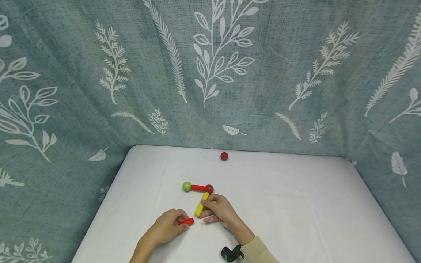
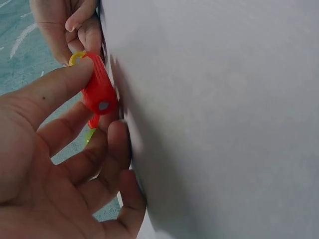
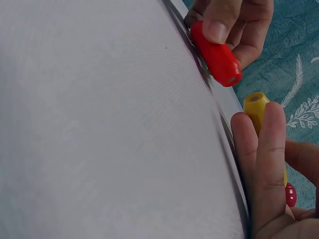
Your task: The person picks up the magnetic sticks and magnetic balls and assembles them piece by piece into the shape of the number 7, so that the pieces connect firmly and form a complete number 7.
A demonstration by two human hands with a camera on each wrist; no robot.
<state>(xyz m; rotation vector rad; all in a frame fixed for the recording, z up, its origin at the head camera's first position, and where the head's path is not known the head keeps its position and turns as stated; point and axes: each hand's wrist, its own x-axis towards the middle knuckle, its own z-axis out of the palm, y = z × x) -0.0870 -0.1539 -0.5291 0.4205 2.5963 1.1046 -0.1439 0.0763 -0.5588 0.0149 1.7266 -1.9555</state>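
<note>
My left hand (image 1: 166, 226) pinches a short red rod (image 1: 188, 221) between thumb and fingers, low over the white table. A grey round spot marks the rod's end in the left wrist view. My right hand (image 1: 222, 211) grips a yellow rod (image 1: 201, 205) by its side, its lower fingers stretched out. The yellow rod's far end meets a dark red ball (image 1: 209, 188). From that ball a second red rod (image 1: 198, 187) runs left to a green ball (image 1: 186, 186). The yellow rod's near end lies close to the held red rod.
Another dark red ball (image 1: 224, 156) sits by the table's back edge. Behind the white-covered table (image 1: 296, 204) hangs a green curtain (image 1: 263, 91) with white leaf patterns. A small dark device (image 1: 231, 253) is at the right wrist, beside a beige sleeve (image 1: 260, 251).
</note>
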